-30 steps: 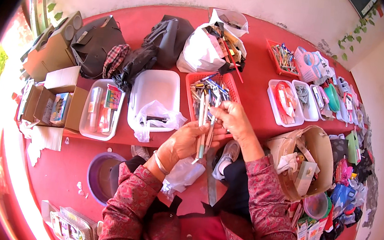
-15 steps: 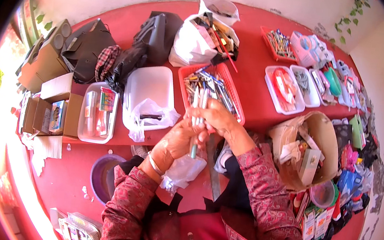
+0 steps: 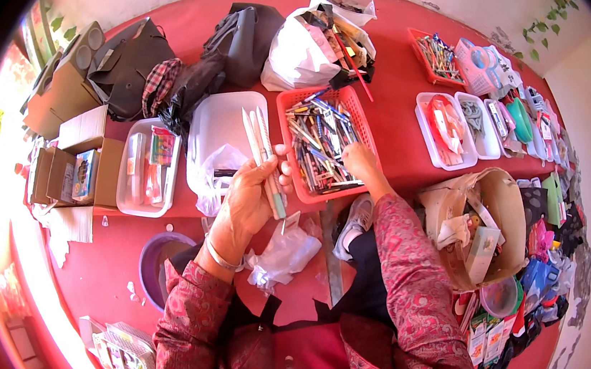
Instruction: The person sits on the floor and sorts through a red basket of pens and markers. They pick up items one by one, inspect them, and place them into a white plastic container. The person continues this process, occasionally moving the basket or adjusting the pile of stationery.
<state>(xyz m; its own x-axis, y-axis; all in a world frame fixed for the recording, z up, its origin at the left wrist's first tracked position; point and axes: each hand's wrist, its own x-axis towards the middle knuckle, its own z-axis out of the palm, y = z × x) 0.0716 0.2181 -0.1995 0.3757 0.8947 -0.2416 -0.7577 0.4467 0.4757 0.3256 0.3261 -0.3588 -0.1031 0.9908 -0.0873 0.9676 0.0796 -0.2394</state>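
In my left hand (image 3: pixel 246 197), several slim white pens (image 3: pixel 260 141) with pointed tips stand together, tips away from me; one has a green lower end. The fingers are wrapped round them, left of a red plastic basket (image 3: pixel 370 129). A heap of mixed pens (image 3: pixel 321 135) in blue, black, white and silver fills that basket. My right hand (image 3: pixel 360 162) reaches over the basket's right side, its fingers bent down at the pens. What lies between those fingertips is hidden.
A white tray (image 3: pixel 206 114) with a clear plastic bag stands left of the basket. Behind sits a white bag (image 3: pixel 293 51) of odds and ends. On the right is an open cardboard carton (image 3: pixel 512 243); a purple basin (image 3: pixel 151 270) stands lower left.
My hands have come apart. The left has moved a little left with the white pens, now tilted; the right has let go of them and moved to the basket's right side.
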